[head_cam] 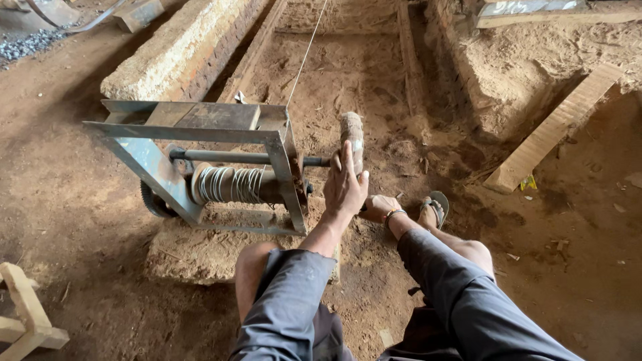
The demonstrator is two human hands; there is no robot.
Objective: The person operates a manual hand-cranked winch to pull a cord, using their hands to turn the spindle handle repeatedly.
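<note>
Fingers (346, 160) of the left hand (344, 187) are being held extended and close together, laid flat against a fibre-wrapped bobbin (352, 137) on the shaft end beside the metal winding frame (200, 144). Fingers of the right hand (378, 207) are being kept curled low near the ground; what is being gripped cannot be told. A taut string (304, 57) is being run away from the frame.

Right hand (378, 207) fingers hidden behind left hand (344, 186) — wooden stool (23, 314) cut off by frame edge
</note>
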